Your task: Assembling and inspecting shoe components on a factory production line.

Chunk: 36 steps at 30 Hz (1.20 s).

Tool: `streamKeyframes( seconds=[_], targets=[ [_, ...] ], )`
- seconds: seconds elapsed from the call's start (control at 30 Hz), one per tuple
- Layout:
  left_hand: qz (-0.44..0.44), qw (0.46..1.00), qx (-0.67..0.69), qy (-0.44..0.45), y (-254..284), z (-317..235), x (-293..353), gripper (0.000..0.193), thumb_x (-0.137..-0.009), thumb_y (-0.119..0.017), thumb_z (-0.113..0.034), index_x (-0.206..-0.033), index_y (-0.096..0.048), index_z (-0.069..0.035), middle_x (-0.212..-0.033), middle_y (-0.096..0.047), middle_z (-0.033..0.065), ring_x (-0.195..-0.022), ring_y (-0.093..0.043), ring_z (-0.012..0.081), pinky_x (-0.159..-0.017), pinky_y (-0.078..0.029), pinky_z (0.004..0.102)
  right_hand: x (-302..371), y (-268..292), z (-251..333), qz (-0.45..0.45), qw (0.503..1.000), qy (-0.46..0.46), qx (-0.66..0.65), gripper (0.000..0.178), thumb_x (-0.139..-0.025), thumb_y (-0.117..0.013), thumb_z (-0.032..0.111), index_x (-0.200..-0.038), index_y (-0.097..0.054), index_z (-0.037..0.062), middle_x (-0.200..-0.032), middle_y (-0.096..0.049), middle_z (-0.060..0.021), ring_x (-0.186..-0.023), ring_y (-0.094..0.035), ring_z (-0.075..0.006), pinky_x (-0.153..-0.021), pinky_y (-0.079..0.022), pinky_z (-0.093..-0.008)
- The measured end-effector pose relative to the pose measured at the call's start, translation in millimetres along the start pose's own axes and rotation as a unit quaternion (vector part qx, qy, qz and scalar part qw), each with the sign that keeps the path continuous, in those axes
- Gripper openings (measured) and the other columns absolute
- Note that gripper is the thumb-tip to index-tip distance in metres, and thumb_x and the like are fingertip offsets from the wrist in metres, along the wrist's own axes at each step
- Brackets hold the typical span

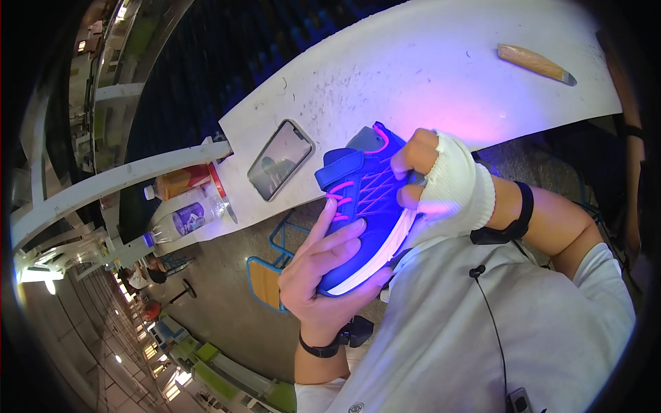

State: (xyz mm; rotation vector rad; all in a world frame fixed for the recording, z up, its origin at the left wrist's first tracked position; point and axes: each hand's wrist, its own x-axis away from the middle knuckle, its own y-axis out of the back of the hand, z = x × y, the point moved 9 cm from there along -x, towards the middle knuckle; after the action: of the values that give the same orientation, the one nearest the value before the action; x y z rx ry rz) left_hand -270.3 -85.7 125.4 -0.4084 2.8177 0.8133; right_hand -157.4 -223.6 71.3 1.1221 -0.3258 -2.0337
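A blue sneaker (361, 199) with pink laces, a strap and a white sole is held up in front of my chest, just off the edge of a white table (413, 76). My left hand (323, 272), bare with a black wristband, cups the toe and sole from below. My right hand (441, 186), in a white fingerless glove, grips the shoe's upper side with fingertips at the laces near the tongue.
A dark phone (279, 160) lies face up on the table near the shoe. A wooden-handled knife (536, 64) rests at the table's far end. Two plastic bottles (184, 219) lie at the left end. A blue-framed stool (265, 275) stands on the floor below.
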Motion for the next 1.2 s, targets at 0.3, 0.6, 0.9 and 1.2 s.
streamKeyframes(
  seconds=[0.3, 0.6, 0.9, 1.2],
  targets=[
    [0.057, 0.98, 0.055, 0.181, 24, 57, 28, 0.074, -0.074, -0.095, -0.025, -0.133, -0.057, -0.001, -0.149, -0.059, 0.0277, -0.133, -0.063, 0.0423, -0.115, -0.047, 0.0497, 11, -43, -13, -0.042, 0.999, 0.024, -0.005, 0.041, -0.072, -0.086, 0.031, -0.093, -0.06, 0.0059, -0.129, -0.063, -0.0222, -0.115, -0.063, -0.0445, -0.104, -0.052, -0.0606],
    [0.143, 0.917, -0.203, 0.311, 11, 75, 16, 0.099, -0.073, -0.093, -0.045, -0.149, -0.048, -0.001, -0.111, -0.076, 0.0217, -0.098, -0.077, 0.0379, -0.084, -0.061, 0.0421, 9, -53, 1, -0.075, 0.995, 0.055, 0.047, 0.036, -0.068, -0.079, 0.019, -0.094, -0.056, 0.012, -0.128, -0.063, -0.014, -0.115, -0.06, -0.0357, -0.101, -0.056, -0.0542],
    [0.132, 0.909, -0.233, 0.318, -1, 77, 10, 0.088, -0.073, -0.093, -0.046, -0.141, -0.054, -0.004, -0.102, -0.077, 0.0146, -0.087, -0.077, 0.0341, -0.074, -0.06, 0.0426, 11, -60, 4, -0.086, 0.992, 0.067, 0.065, 0.035, -0.071, -0.076, 0.018, -0.096, -0.052, 0.0154, -0.126, -0.063, -0.0095, -0.118, -0.059, -0.0327, -0.1, -0.057, -0.0515],
    [0.208, 0.943, -0.066, 0.25, 19, 33, -8, 0.097, -0.068, -0.098, -0.022, -0.152, -0.053, -0.002, -0.134, -0.07, 0.0263, -0.121, -0.073, 0.0363, -0.101, -0.059, 0.043, 33, -37, -14, -0.115, 0.993, -0.013, 0.011, 0.037, -0.076, -0.084, 0.013, -0.097, -0.053, 0.0113, -0.132, -0.063, -0.0138, -0.122, -0.063, -0.0374, -0.103, -0.055, -0.0505]
  ],
)
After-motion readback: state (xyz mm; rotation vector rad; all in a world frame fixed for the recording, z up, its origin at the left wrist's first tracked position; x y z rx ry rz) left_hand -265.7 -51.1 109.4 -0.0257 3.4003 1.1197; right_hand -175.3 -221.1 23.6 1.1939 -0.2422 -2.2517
